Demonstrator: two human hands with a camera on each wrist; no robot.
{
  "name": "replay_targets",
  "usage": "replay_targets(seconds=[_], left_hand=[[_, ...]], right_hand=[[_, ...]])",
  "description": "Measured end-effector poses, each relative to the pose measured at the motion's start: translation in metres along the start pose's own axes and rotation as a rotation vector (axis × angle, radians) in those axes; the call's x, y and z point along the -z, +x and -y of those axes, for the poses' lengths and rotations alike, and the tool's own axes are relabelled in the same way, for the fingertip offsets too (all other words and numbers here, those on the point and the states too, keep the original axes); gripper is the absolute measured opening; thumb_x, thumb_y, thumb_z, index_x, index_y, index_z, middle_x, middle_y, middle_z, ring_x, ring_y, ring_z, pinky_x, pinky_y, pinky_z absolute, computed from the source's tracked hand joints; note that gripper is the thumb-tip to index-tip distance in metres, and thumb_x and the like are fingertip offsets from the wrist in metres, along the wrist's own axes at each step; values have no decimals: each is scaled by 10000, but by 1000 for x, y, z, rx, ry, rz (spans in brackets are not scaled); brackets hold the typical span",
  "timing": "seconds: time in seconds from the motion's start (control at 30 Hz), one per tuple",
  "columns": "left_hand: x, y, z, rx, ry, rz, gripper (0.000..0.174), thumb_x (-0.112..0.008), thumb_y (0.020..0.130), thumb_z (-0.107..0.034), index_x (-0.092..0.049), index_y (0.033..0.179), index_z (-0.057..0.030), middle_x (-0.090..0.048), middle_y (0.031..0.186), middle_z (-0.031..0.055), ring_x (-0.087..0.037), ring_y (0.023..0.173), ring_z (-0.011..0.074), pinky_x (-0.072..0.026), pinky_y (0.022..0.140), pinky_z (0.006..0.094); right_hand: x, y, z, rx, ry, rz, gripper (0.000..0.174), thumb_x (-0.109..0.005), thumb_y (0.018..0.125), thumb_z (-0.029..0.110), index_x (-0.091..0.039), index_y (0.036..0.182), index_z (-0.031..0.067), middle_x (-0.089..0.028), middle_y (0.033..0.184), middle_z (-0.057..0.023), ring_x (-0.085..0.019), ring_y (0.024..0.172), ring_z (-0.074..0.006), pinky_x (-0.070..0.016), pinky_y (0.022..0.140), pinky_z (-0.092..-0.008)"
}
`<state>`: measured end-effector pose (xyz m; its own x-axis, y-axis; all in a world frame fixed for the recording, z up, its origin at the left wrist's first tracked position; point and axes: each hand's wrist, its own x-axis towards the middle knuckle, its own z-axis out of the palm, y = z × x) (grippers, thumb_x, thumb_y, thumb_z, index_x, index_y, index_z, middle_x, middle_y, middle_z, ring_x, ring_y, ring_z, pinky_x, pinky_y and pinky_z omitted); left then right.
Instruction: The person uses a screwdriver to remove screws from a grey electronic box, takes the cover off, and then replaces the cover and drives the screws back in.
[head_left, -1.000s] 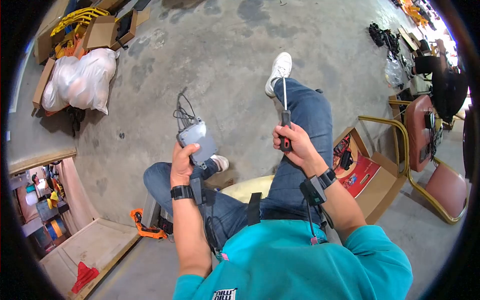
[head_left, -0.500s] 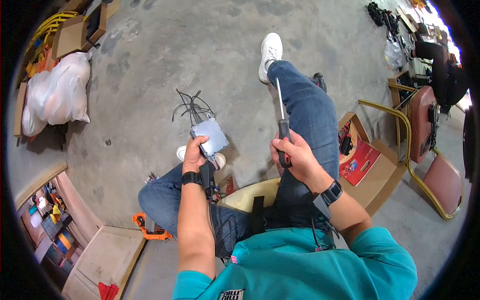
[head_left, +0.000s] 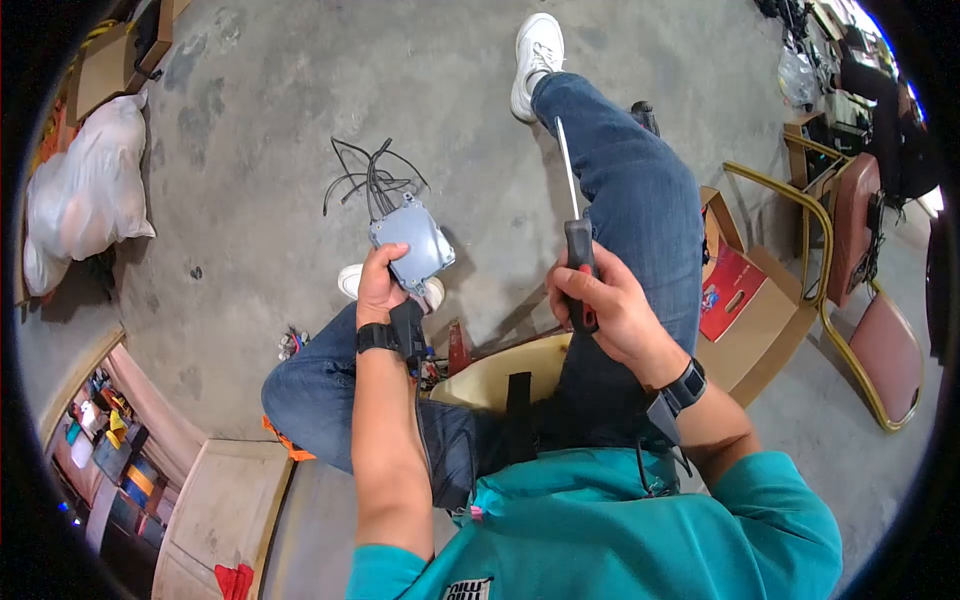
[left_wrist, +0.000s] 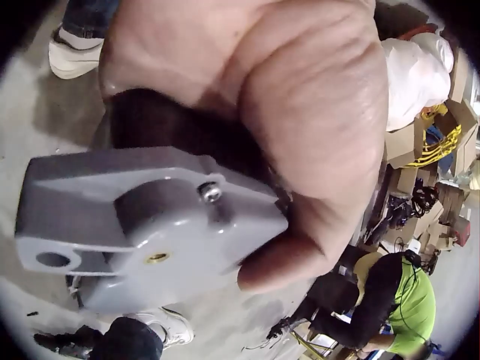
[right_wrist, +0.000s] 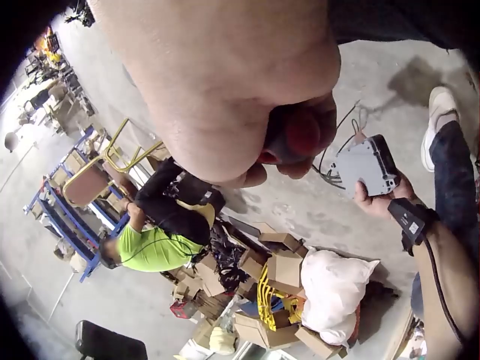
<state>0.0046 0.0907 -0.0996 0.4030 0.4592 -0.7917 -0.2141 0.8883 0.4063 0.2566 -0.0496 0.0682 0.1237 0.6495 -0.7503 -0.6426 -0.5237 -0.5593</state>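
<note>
A grey metal box with black cables at its far end is held in the left hand, thumb on its top face. The left wrist view shows the box's grey casing close up, with a screw and a brass-coloured hole. In the right hand is a black and red screwdriver, its shaft pointing away from the body. Fingers curl round its handle, whose red end shows in the right wrist view. Box and screwdriver are apart.
An open cardboard box with a red package lies right of the leg, beside a gold-framed chair. White bags stand far left. A wooden-edged board is at lower left. Another person in a green top is in the background.
The head view has shifted, so the surroundings sit differently. The grey box is tilted differently and its cables spread out more. Both hands keep their holds.
</note>
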Motion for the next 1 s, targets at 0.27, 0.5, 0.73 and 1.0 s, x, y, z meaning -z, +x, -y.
replay_targets(seconds=[0.27,0.5,0.73,1.0], left_hand=[[-11,-30,-23,-178,-74,160,585,-589,757,-123,-497,1300,73,-614,1230,200,-609,1128,312,-490,999,411],[-12,-80,-39,-364,-58,175,651,-584,764,-147,-438,1354,85,-548,1337,229,-534,1248,332,-426,1074,426],[-18,-144,-38,-510,-116,153,668,-597,762,-137,-423,1367,87,-546,1334,221,-526,1256,329,-428,1074,431],[-33,-166,-36,-573,-123,189,687,-597,758,-152,-411,1374,89,-531,1340,237,-511,1270,351,-416,1083,456]], right_hand=[[1,0,2,22,-4,33,191,-560,975,248,-517,915,72,-570,762,-43,-531,645,-128,-391,585,-254],[7,4,-6,109,112,55,387,-419,1049,371,-529,1149,14,-599,783,-57,-566,658,-144,-460,598,-269],[11,8,-13,150,1,60,343,-459,1037,367,-533,1116,41,-611,809,-52,-589,675,-138,-482,613,-268],[25,14,-22,174,80,89,329,-460,1034,375,-531,1045,55,-613,778,-55,-596,658,-146,-499,606,-280]])
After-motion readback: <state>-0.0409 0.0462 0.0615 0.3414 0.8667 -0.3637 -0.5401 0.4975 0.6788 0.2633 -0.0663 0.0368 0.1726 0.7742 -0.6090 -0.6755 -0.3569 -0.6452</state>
